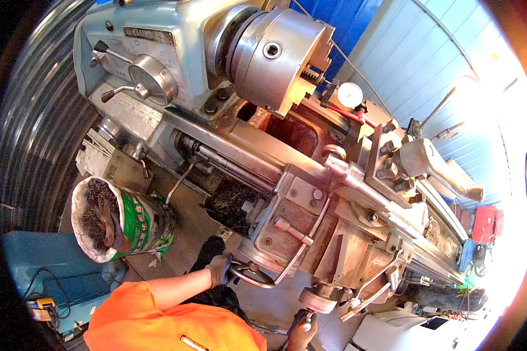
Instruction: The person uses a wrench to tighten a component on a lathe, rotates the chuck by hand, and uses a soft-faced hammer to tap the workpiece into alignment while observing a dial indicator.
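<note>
At a metal lathe, my left hand (219,270), in a dark glove, closes on the carriage handwheel (257,283) at the front of the apron. My right hand (302,332), at the lower edge, is wrapped around the crank handle (306,319) of the cross-slide dial (317,299). Above my hands sits the carriage (293,210) with its levers. Beyond it a dial indicator (350,95) on a red arm (348,114) stands close to the jaws of the large chuck (275,55). No workpiece shows in the jaws.
Left of the lathe stands a white-and-green sack (137,225) full of dark metal chips. A blue-green box (47,263) is nearby. The tool post (386,161) with its long clamp handle (451,181) sits right of the chuck. A white panel (386,333) lies at lower right.
</note>
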A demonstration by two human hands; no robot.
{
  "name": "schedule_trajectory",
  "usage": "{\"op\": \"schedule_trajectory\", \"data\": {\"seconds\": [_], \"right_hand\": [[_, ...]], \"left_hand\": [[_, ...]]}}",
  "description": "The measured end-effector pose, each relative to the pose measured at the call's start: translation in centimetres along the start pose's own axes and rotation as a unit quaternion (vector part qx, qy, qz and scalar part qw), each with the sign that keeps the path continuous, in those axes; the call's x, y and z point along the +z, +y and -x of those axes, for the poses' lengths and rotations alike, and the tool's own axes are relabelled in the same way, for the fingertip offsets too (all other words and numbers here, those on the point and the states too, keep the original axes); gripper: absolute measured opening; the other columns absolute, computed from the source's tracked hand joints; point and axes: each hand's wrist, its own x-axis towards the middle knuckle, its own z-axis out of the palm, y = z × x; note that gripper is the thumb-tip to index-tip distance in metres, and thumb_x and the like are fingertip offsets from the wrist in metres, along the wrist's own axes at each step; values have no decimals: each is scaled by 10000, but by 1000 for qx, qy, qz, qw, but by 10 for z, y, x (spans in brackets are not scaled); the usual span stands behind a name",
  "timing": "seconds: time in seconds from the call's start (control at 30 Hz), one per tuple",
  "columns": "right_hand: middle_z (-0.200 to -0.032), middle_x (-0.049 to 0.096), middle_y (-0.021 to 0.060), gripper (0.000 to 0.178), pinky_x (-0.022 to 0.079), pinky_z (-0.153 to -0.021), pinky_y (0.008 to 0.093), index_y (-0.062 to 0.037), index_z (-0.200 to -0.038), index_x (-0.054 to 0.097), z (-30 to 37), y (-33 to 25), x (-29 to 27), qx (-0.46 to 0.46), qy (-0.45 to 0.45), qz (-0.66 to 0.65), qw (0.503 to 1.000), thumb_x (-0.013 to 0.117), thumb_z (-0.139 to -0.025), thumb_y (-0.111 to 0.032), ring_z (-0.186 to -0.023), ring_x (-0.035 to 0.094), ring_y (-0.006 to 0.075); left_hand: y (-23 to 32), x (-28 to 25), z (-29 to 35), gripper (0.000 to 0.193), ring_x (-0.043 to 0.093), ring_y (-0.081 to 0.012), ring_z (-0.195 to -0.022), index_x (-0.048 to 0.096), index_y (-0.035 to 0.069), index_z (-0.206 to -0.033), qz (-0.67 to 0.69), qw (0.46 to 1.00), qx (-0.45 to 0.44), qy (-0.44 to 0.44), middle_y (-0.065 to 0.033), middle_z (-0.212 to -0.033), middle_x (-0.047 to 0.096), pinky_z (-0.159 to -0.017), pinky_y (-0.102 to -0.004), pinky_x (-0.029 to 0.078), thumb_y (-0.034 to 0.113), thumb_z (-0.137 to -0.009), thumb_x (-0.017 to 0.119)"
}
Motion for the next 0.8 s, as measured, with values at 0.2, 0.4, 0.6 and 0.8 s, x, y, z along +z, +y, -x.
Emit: {"op": "schedule_trajectory", "data": {"seconds": [0.2,0.4,0.6,0.8], "right_hand": [[-871,581,70,277,464,-629,241,34,-1169,516,-13,2,-2,10,95,-97,991,552,-952,-135,-725,550,146],[-813,520,-16,27,395,-633,210,-67,-924,517,-10,19,-1,-143,52,156,976,528,-930,-43,-723,494,91],[-815,558,4,40,408,-625,226,-41,-901,541,-6,16,1,-212,52,307,926,569,-893,-14,-738,510,87],[-801,601,38,71,440,-635,263,1,-924,566,3,5,14,-257,77,412,871,596,-882,-48,-731,538,114]], "left_hand": [[5,-27,-34,187,645,-228,-662,541,119,-924,-5,999,-27,-42,-74,-789,636,-543,-379,545,274,-991,459],[17,-37,-46,307,663,-244,-839,600,59,-1129,-32,988,-81,-126,-114,-1058,683,-677,-314,565,261,-984,419],[30,12,23,236,610,-178,-701,625,118,-1050,-76,993,-85,-20,-53,-912,684,-538,-278,512,282,-972,473],[27,-23,-14,362,675,-347,-972,529,-45,-1103,-25,981,-101,-167,-247,-1106,643,-831,-490,559,275,-1001,395]]}}
